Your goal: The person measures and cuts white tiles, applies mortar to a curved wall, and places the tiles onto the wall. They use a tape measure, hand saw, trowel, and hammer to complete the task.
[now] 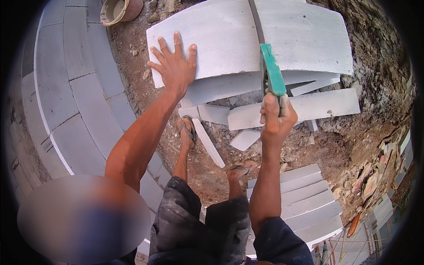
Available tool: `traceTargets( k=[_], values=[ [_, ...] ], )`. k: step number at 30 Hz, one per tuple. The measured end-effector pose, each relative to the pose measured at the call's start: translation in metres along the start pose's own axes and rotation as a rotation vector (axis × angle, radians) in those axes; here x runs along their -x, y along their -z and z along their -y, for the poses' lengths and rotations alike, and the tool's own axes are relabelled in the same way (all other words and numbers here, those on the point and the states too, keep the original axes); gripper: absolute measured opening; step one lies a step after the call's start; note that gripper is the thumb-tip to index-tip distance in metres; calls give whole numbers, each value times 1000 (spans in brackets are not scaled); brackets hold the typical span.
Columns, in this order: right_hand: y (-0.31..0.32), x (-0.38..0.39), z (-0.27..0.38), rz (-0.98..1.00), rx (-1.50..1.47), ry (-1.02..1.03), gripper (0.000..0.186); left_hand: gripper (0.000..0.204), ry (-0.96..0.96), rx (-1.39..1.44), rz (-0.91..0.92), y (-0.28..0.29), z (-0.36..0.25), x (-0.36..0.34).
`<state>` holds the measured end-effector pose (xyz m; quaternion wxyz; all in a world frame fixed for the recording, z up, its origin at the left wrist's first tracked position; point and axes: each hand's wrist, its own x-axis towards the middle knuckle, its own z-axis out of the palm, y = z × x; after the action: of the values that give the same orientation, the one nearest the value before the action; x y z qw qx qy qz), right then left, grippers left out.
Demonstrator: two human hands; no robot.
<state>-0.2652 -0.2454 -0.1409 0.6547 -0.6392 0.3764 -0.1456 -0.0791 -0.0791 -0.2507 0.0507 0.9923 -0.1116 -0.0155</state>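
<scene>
My left hand point(176, 66) lies flat with fingers spread on the left part of a large white building block point(216, 35). My right hand point(277, 114) is closed round the green handle of a handsaw point(274, 73). The grey blade runs away from me across the block, with white block surface on both sides of it. How deep the blade sits in the block cannot be seen. Under the block's near edge, another pale block point(216, 86) shows in shadow.
Offcuts, including a long white strip point(327, 102) and a narrow piece point(208, 142), lie on rubbly soil near my sandalled feet. A block wall point(77, 101) curves along the left. A bucket point(130, 9) stands far left. Stacked blocks point(304, 194) sit at near right.
</scene>
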Motion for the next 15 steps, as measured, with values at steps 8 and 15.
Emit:
traceTargets(
  k=[8, 15],
  values=[
    [86, 161, -48, 34, 213, 54, 52, 72, -56, 59, -96, -3, 19, 6],
    [7, 21, -30, -8, 0, 112, 34, 70, -74, 78, -83, -9, 13, 8]
  ],
)
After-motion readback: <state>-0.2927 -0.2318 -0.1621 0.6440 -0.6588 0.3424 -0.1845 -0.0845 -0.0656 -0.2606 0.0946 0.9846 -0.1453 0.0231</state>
